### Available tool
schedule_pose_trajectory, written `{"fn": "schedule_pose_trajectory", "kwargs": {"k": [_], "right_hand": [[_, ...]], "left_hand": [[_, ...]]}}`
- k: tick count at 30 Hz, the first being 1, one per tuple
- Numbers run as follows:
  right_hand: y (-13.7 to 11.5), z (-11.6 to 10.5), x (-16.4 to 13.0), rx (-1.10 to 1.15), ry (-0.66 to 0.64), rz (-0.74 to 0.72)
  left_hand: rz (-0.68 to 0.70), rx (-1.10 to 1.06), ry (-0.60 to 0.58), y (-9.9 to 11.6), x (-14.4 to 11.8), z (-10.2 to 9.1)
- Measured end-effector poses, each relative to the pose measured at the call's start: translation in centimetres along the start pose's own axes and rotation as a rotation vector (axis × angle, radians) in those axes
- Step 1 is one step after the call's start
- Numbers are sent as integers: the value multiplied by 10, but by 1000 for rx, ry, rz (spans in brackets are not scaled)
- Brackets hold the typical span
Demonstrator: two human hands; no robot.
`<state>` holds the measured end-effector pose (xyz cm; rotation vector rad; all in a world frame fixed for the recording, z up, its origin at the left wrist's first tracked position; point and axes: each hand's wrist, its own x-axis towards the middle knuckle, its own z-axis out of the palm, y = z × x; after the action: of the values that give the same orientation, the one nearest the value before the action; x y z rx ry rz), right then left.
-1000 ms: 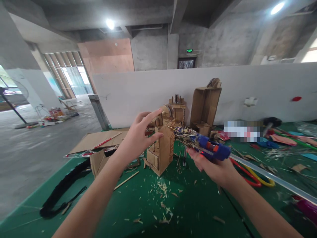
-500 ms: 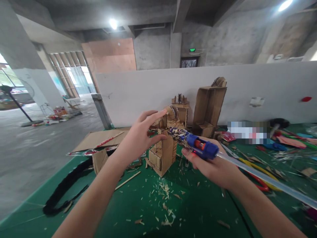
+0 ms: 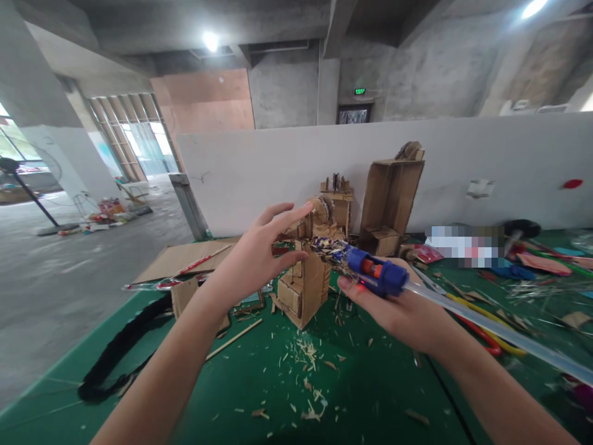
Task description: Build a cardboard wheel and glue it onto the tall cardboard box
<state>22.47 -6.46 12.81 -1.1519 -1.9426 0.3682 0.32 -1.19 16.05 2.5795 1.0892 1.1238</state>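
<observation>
My right hand [image 3: 398, 315] is closed around a blue hot glue gun [image 3: 377, 272], with a clear glue stick [image 3: 491, 330] running out of its back. A crust of scraps covers the gun's front, and its tip is at the upper part of a small cardboard model [image 3: 315, 287]. On the model's left side, my left hand [image 3: 257, 259] steadies its top, index finger on the rounded cardboard piece [image 3: 322, 211] and thumb lower down. Whether the tip touches the cardboard, I cannot tell.
Wood shavings [image 3: 308, 355] litter the green table [image 3: 361, 395]. Behind the model stands a tall open cardboard box [image 3: 391, 198] by a white partition [image 3: 278, 167]. A black furry strip [image 3: 120, 346] and a thin stick [image 3: 234, 339] lie left, yellow-handled scissors [image 3: 491, 324] and craft scraps right.
Both hands, the glue gun and the model keep nearly the same places. The whole view has shifted very slightly.
</observation>
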Motion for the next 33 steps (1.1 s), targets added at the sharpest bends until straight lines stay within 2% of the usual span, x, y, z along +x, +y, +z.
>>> {"fn": "schedule_pose_trajectory", "kwargs": {"k": [10, 14, 23, 29, 33], "right_hand": [[5, 1, 0, 9, -6, 9], [7, -1, -1, 18, -3, 60], [-3, -8, -4, 90, -49, 139], [-2, -5, -4, 152, -29, 144], [7, 2, -5, 259, -5, 249]], "left_hand": [[10, -8, 2, 0, 0, -1], [3, -7, 5, 1, 0, 0], [-15, -12, 8, 1, -1, 1], [-20, -88, -2, 0, 0, 4], [-15, -128, -22, 1, 0, 6]]}}
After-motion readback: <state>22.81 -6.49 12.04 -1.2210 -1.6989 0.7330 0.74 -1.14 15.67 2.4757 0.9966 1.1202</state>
